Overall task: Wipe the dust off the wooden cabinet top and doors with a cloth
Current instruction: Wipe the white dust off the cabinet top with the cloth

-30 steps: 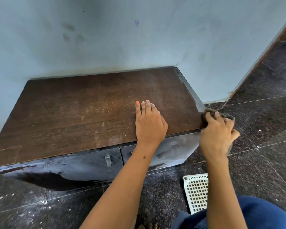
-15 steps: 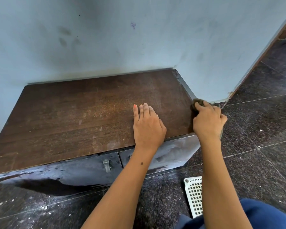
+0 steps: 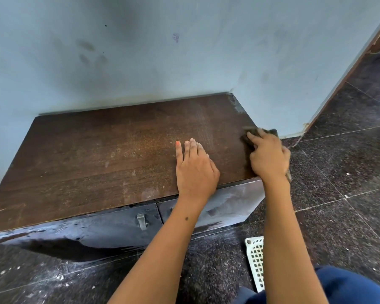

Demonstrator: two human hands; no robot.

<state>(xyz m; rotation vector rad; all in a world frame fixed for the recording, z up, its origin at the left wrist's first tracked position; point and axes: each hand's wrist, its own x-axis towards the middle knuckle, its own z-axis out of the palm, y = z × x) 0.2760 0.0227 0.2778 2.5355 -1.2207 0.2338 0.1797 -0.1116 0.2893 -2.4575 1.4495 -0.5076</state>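
— Where is the dark, crumpled cleaning cloth (image 3: 253,133) right now?

— At the right edge of the low brown wooden cabinet top (image 3: 110,159), near its front right corner. The right hand (image 3: 269,156) lies over it, fingers bent down onto the fabric and pressing it to the wood; a strip of cloth shows past the fingertips and another bit hangs by the wrist, off the cabinet's side.

— Which way does the cabinet run?

— Its long axis goes left to right along the pale blue wall (image 3: 184,51), back edge against that wall. The two dark, dusty cabinet doors (image 3: 110,227) face the person, a small metal handle (image 3: 142,220) on the left one.

— And the other of the two hands?

— The left hand (image 3: 195,170) rests flat on the top, fingers straight and together, pointing toward the wall, holding nothing. It sits just left of the right hand, apart from the cloth.

— Anything on the floor?

— A white plastic lattice basket (image 3: 256,260) on the dark speckled floor tiles (image 3: 338,194), partly hidden behind the right forearm.
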